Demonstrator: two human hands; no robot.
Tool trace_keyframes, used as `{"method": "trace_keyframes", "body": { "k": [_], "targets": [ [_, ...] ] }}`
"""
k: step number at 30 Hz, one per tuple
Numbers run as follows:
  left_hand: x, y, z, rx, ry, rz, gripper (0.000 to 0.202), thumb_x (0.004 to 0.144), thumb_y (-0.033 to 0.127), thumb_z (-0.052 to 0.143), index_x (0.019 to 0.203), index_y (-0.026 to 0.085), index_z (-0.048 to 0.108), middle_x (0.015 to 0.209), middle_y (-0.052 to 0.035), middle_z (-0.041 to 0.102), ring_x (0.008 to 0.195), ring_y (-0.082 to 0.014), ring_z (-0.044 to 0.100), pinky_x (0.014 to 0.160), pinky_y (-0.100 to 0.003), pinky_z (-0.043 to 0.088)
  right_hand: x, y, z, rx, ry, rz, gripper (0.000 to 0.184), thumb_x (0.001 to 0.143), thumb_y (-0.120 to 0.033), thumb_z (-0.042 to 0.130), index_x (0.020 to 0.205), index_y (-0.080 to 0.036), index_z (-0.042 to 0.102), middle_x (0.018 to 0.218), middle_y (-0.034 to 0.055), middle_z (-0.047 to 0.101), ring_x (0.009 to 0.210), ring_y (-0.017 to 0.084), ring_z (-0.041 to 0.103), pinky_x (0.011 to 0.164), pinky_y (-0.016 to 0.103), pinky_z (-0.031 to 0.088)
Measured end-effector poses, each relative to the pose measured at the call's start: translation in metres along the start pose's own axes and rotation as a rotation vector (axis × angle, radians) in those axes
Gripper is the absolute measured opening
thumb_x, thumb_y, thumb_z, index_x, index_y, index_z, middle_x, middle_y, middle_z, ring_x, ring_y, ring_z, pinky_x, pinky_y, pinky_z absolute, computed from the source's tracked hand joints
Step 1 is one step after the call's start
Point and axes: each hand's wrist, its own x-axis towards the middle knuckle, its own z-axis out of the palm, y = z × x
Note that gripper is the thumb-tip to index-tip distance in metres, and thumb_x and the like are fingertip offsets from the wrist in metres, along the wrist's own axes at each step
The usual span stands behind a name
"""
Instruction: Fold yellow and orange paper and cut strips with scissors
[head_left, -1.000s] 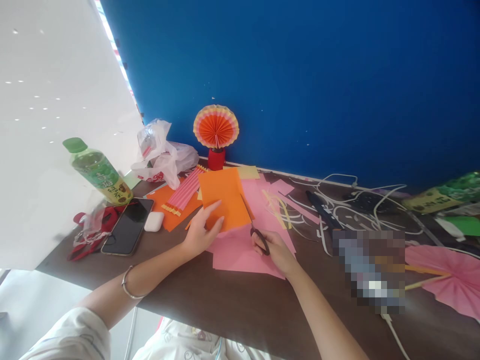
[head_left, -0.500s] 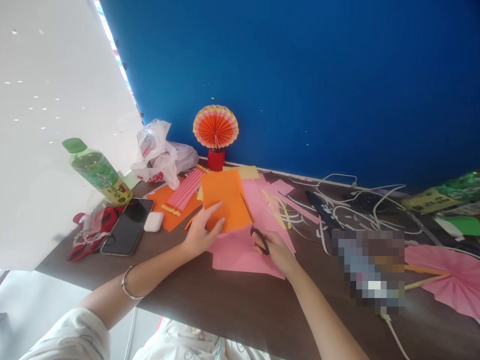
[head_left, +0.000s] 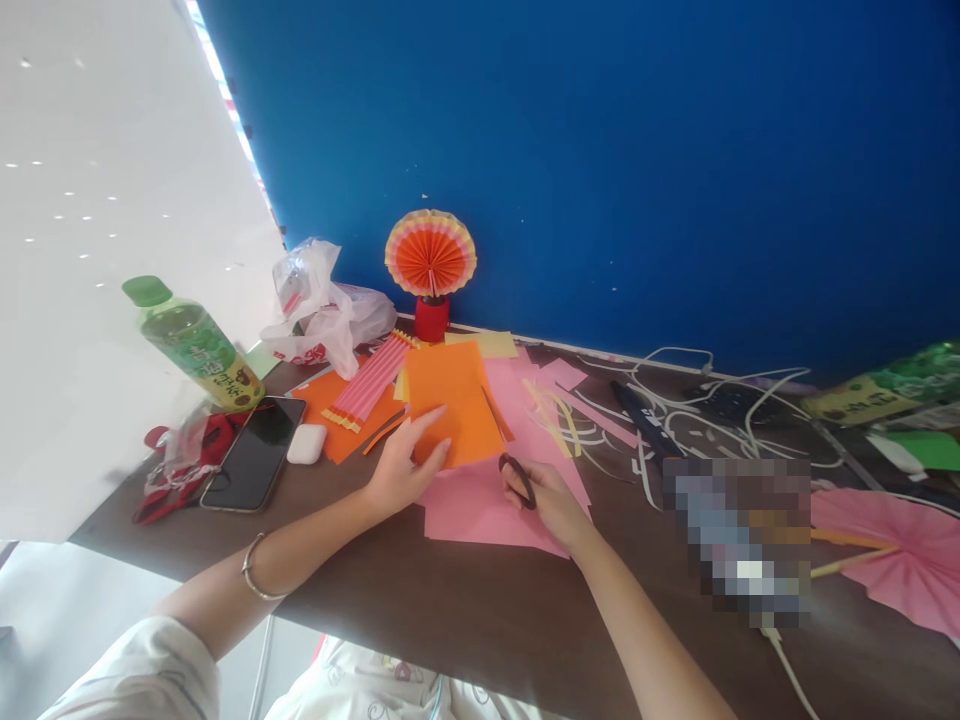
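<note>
An orange sheet of paper [head_left: 454, 385] is gripped at its lower left by my left hand [head_left: 401, 465], with thumb and forefinger lying over its face. My right hand [head_left: 551, 500] is closed around the dark handles of a pair of scissors [head_left: 519, 480] at the sheet's lower right corner. Their blades are mostly hidden by the paper. A narrow orange strip [head_left: 495, 412] runs along the sheet's right edge. Pink sheets [head_left: 487, 515] lie beneath on the table.
Left of my hands are a pleated pink paper strip [head_left: 375, 380], a white case [head_left: 307, 444], a phone [head_left: 256, 455] and a green-capped bottle [head_left: 199, 345]. Behind stands a round paper fan [head_left: 430, 255]. Cables [head_left: 697, 430] and a pink fan [head_left: 892, 560] lie to the right.
The scissors have shifted slightly up and left at the sheet's corner. The narrow strip on the right edge stands a little further from the sheet. My left hand has barely moved.
</note>
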Motion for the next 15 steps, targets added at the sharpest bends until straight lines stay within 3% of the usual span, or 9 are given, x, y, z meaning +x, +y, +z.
{"method": "trace_keyframes", "body": {
  "k": [15],
  "targets": [
    [-0.0024, -0.0024, 0.0012, -0.012, -0.026, 0.003, 0.036, 0.084, 0.024, 0.050, 0.120, 0.019, 0.049, 0.109, -0.0093, 0.063, 0.098, -0.0200, 0.060, 0.084, -0.034, 0.049, -0.0008, -0.0020, 0.0014, -0.027, -0.002, 0.017, 0.039, 0.074, -0.053, 0.056, 0.060, -0.020, 0.043, 0.053, -0.0037, 0.039, 0.050, 0.010, 0.036, 0.051, 0.025, 0.029]
  ]
}}
